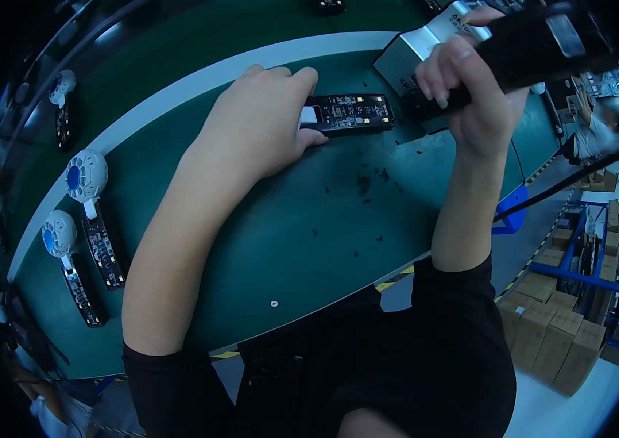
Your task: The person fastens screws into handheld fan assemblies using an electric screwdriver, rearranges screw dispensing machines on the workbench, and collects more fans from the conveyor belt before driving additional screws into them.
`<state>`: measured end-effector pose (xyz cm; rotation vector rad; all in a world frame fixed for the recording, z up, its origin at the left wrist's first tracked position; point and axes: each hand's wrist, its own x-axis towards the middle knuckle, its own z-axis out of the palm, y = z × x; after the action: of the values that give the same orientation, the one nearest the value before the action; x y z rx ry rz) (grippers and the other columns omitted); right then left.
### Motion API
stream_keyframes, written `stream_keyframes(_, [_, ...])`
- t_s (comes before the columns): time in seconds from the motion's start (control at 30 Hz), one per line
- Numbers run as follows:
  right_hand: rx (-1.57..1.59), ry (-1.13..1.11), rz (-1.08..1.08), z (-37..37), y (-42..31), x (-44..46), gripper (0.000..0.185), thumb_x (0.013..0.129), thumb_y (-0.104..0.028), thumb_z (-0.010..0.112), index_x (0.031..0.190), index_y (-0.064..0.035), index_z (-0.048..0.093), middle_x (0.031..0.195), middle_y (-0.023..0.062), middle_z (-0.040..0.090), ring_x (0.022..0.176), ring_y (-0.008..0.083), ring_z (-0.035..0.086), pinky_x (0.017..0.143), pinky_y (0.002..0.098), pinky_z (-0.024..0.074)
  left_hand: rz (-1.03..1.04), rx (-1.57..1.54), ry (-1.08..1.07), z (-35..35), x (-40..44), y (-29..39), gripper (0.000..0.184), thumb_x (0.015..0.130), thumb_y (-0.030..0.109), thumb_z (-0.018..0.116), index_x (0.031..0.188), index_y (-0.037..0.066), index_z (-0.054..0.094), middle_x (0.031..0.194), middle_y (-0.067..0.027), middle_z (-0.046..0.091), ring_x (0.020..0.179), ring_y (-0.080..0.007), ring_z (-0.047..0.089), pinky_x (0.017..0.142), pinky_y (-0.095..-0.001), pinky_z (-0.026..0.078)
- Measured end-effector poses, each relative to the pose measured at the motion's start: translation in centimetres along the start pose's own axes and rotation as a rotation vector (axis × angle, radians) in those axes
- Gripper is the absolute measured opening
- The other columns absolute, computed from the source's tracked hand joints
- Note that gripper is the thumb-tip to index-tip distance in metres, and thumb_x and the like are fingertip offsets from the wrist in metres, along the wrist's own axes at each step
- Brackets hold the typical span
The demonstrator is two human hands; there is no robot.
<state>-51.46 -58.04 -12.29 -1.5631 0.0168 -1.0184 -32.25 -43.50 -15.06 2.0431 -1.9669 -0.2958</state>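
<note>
Head-worn view, facing forward and down, near green table (273,252)

The left hand (265,111) covers the near end of a circuit board unit (357,112), its palm and most of its fingertips out of sight. The right hand (483,91) hides the middle of a black tool (543,47), whose pale label is too blurred to read. Behind them, a silver box (411,55) is partly blocked, its lettering too small to make out. Dark specks (365,184) and a tiny round piece (274,304) on the tabletop (273,219) defy identification. The top edge crops another dark unit (330,6); at right, a co-worker (601,124) appears blurred, and a black cable (586,175) vanishes into the dark border.
</note>
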Motion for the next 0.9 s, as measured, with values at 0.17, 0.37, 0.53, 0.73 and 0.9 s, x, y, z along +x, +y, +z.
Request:
stream_keyframes(0.17, [0.255, -0.033, -0.117, -2.0, -1.4, 2.1, 0.03, 0.094, -0.004, 0.058, 0.123, -0.0028, 0.05, 0.07, 0.005, 0.05, 0.058, 0.0158, 0.053, 0.06, 0.0342, 0.046, -0.069, 0.096, 0.013, -0.8, 0.0, 0.2, 0.045, 0.08, 0.033, 0.083, 0.11, 0.008, 0.061, 0.103, -0.012, 0.07, 0.102, -0.0325, 0.064, 0.084, -0.0445, 0.053])
stream_keyframes(0.37, [0.106, 0.026, -0.09, -2.6, -3.5, 3.0, 0.027, 0.092, 0.0, 0.06, 0.117, -0.0029, 0.053, 0.071, 0.0061, 0.052, 0.062, 0.0162, 0.054, 0.065, 0.0357, 0.048, -0.065, 0.077, 0.107, -0.8, 0.4, -1.3, 0.041, 0.078, 0.032, 0.084, 0.107, 0.008, 0.067, 0.101, -0.0114, 0.071, 0.102, -0.0328, 0.064, 0.084, -0.0449, 0.054])
stream_keyframes(0.53, [-0.112, 0.0, -0.027, -0.3, -4.5, 1.9, 0.028, 0.094, -0.003, 0.055, 0.122, -0.0055, 0.051, 0.07, 0.0044, 0.049, 0.059, 0.0152, 0.052, 0.062, 0.0347, 0.0455, -0.018, 0.04, 0.113, -0.5, 0.6, -1.8, 0.04, 0.078, 0.031, 0.085, 0.107, 0.009, 0.069, 0.102, -0.0107, 0.072, 0.102, -0.0326, 0.064, 0.086, -0.0452, 0.054])
stream_keyframes(0.73, [0.53, -0.047, -0.047, 4.4, 0.0, 1.4, 0.032, 0.096, -0.005, 0.052, 0.128, -0.005, 0.047, 0.07, 0.0044, 0.048, 0.057, 0.0154, 0.051, 0.059, 0.0353, 0.045, -0.016, 0.029, 0.069, -0.1, 0.7, -0.9, 0.04, 0.077, 0.03, 0.086, 0.107, 0.01, 0.068, 0.101, -0.0094, 0.072, 0.101, -0.0311, 0.064, 0.086, -0.0435, 0.055])
stream_keyframes(0.9, [0.443, -0.031, -0.002, 6.0, 0.3, 1.4, 0.034, 0.095, -0.004, 0.054, 0.129, -0.0046, 0.046, 0.069, 0.0053, 0.05, 0.056, 0.0161, 0.052, 0.059, 0.0359, 0.0458, 0.001, 0.051, 0.114, 0.7, 0.7, -1.0, 0.044, 0.077, 0.032, 0.086, 0.109, 0.01, 0.066, 0.102, -0.0096, 0.071, 0.102, -0.0311, 0.064, 0.089, -0.0428, 0.054])
